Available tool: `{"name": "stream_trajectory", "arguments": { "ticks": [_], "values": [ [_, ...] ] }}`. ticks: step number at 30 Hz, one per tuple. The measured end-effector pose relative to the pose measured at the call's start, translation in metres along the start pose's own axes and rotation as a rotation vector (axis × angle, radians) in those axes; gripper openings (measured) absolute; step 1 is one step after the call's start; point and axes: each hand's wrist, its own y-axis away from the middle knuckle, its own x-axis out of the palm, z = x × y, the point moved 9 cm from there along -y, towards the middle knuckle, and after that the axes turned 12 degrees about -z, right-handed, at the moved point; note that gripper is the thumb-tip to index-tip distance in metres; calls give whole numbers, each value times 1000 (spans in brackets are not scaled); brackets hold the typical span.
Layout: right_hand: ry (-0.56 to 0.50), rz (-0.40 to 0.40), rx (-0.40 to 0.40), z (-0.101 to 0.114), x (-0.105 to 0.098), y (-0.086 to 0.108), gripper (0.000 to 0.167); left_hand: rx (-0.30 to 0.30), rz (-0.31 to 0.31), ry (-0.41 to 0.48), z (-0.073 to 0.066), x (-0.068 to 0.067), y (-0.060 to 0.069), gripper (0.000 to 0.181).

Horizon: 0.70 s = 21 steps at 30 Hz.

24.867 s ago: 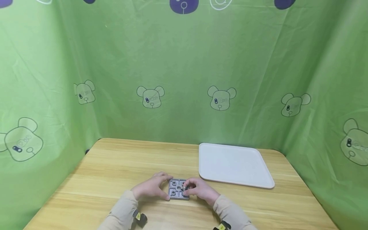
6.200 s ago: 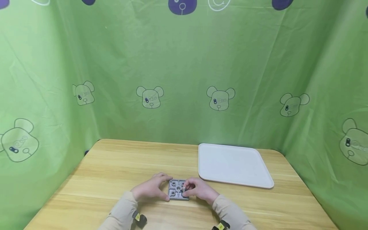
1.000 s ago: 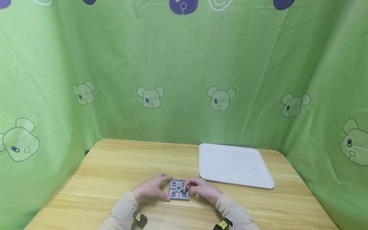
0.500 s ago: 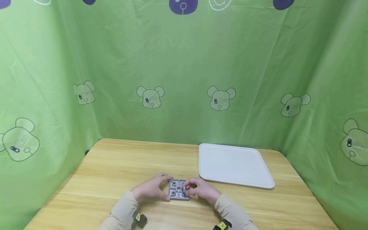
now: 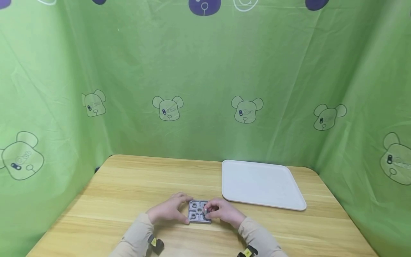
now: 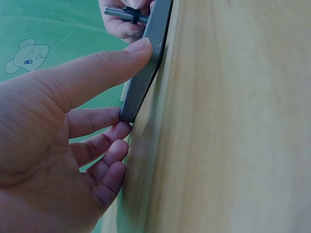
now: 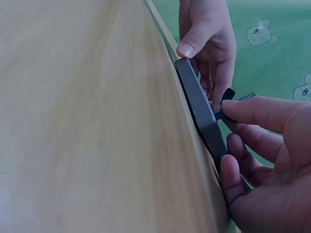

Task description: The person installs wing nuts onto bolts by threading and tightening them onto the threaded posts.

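Note:
A square grey plate (image 5: 199,221) with recesses and round holes lies on the table. My left hand (image 5: 170,210) holds its left side, thumb at the near corner and fingers at the far one. From the plate's right half a threaded bolt (image 6: 114,12) stands up. On the bolt sits a black wing nut (image 7: 227,97), a little above the plate. My right hand (image 5: 224,212) pinches this wing nut between thumb and forefinger. In the right wrist view its other fingers rest at the plate's edge. The right fingers partly hide the plate's right side in the head view.
A white tray (image 5: 261,184) lies at the back right of the wooden table (image 5: 154,178). Green curtains (image 5: 205,71) with bear prints hang behind and on both sides. Each sleeve carries a black wrist camera strap.
Over the last second my right thumb and forefinger have swung round the wing nut and come together on it. My left hand and the plate keep their place. The tray is unmoved.

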Motion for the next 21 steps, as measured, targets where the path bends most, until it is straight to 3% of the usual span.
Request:
{"name": "stream_trajectory", "arguments": {
  "ticks": [21],
  "values": [
    [47, -39, -26, 7, 1, 1, 21, -3, -1, -5, -1, -1, 0, 86]
  ]
}}
